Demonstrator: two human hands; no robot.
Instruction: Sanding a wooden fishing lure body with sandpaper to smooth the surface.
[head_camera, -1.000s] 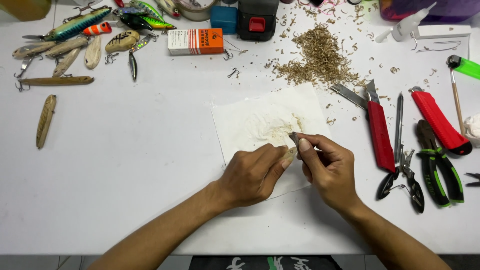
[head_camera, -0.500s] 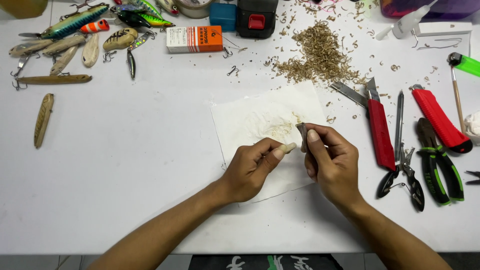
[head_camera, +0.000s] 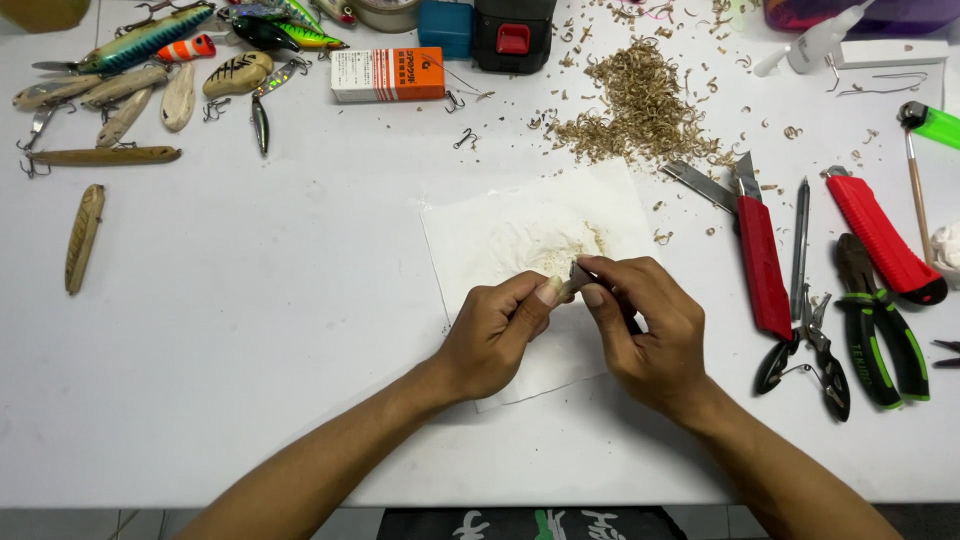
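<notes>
Where the two hands meet over the white paper sheet (head_camera: 500, 225), a small pale wooden piece (head_camera: 566, 288) is pinched in the fingertips of the left hand (head_camera: 495, 340), whose grip is closed around it. The right hand (head_camera: 650, 335) is curled tight on a small dark tool (head_camera: 580, 270), only the tip of which is seen, pressed against the end of the wooden piece; what kind of tool it is cannot be told. A patch of fine pale dust (head_camera: 565, 245) is spread on the paper just above the fingers. The paper is laid flat on the white counter (head_camera: 270, 330).

To the right of the hands, a red utility knife (head_camera: 755, 255) is laid lengthwise, with dark pliers (head_camera: 810, 345) beside its lower end and green-handled pliers (head_camera: 885, 330) further right. A second red knife (head_camera: 885, 240) is set at a slant near the right edge. A heap of wood shavings (head_camera: 640, 105) is piled above the paper. An orange and white box (head_camera: 388, 75) and a black and red power tool (head_camera: 512, 30) are placed along the far edge. At the far left, painted fishing lures (head_camera: 150, 40) and bare wooden lure blanks (head_camera: 100, 155) are scattered, one carved blank (head_camera: 84, 236) lying well apart from the others.
</notes>
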